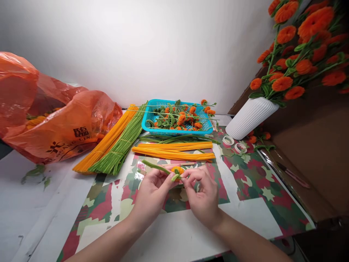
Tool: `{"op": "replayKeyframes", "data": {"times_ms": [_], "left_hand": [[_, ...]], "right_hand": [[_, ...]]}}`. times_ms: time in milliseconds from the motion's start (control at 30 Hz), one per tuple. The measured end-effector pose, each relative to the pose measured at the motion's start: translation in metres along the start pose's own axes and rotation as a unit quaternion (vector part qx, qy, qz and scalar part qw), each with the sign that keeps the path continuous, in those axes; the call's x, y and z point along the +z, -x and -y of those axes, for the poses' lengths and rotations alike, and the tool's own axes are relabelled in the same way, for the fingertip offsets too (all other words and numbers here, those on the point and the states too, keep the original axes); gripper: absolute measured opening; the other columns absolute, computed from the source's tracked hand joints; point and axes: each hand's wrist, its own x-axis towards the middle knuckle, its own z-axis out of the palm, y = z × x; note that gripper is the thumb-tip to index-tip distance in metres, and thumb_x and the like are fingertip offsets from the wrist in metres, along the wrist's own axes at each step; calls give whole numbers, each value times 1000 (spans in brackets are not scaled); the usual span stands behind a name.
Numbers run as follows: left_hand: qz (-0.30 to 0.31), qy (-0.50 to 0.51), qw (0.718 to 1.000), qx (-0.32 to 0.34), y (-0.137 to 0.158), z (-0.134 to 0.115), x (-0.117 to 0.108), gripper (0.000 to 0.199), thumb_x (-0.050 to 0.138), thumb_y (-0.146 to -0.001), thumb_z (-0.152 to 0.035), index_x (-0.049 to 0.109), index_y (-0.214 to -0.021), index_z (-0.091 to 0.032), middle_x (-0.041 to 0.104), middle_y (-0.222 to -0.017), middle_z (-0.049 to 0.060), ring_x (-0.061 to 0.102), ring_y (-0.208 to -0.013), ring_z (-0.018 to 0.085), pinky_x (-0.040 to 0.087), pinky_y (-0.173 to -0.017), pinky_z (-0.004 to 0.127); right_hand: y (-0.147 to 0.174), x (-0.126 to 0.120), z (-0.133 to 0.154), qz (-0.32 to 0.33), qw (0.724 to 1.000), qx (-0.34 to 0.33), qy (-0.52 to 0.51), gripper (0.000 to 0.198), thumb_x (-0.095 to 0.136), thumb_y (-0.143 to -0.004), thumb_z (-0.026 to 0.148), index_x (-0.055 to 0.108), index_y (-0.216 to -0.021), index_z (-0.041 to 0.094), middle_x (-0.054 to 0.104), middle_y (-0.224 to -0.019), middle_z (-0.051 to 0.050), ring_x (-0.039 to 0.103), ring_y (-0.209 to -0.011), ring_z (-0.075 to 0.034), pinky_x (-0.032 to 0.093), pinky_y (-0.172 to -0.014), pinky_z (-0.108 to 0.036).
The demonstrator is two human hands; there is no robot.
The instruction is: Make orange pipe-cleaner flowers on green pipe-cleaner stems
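While the left hand (155,189) is pinching a green stem (155,166) by a yellow flower (178,169) above the desk (283,203), the right hand (204,194) is sitting narrow there, exact hold unclear; stem's long axis is slanting, free end pointing far-left.

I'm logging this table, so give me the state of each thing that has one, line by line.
Left hand: pinching green strip
Right hand: fingertips together beside the flower
Yellow-orange flower: held up at the fingertips
Orange bag: bulging, yellow pieces inside
Blue basket: holding orange flowers
Green bundle: tied
White vase: holding orange blooms
Tape rolls: lying on patterned cover
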Motion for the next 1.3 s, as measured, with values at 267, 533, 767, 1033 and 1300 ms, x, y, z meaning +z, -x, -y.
{"op": "replayKeyframes", "data": {"times_ms": [267, 533, 767, 1033, 1300], "left_hand": [[54, -257, 872, 413, 5, 8, -17, 28, 61, -74, 4, 66, -88, -20, 71, -115, 9, 69, -102, 23, 56, -85, 30], [-39, -40, 998, 42, -7, -2, -2, 12, 71, -78, -28, 66, -79, -18, 74, -94, 7, 70, -89, 21, 57, -77, 29], [-15, 79, 987, -138, -12, -2, -10, 27, 83, -64, -29, 65, -77, -15, 71, -81, 2, 68, -79, 13, 56, -76, 22], [-49, 31, 997, -50, -5, -1, -4, 18, 77, -71, -27, 64, -72, -15, 71, -72, 1, 68, -70, 14, 58, -67, 23], [33, -235, 855, 462, 6, 6, -12, 29, 63, -73, 7, 64, -88, -18, 73, -109, 9, 70, -99, 21, 59, -84, 30]], "right_hand": [[-10, -4, 8, 71, 779, 441, -440, 46, 76, -73, 28, 30, -73, 22, 49, -66, 8, 44, -59, -7, 36, -56, -18], [-13, -13, -3, 2, 969, 206, -137, 15, 69, -78, 20, 54, -81, 22, 62, -85, 0, 55, -80, -15, 42, -72, -30], [-16, -16, 0, 45, 959, -161, 229, 19, 63, -83, 10, 69, -94, 25, 62, -88, -4, 48, -81, -19, 37, -71, -35], [-11, -8, 0, 35, 972, -124, 196, 12, 58, -86, 13, 66, -84, 21, 54, -73, -2, 45, -74, -17, 31, -70, -34], [-11, -3, 5, 194, 737, 462, -453, 21, 71, -75, 39, 65, -79, 19, 53, -72, 0, 44, -64, -11, 37, -65, -25]]}}
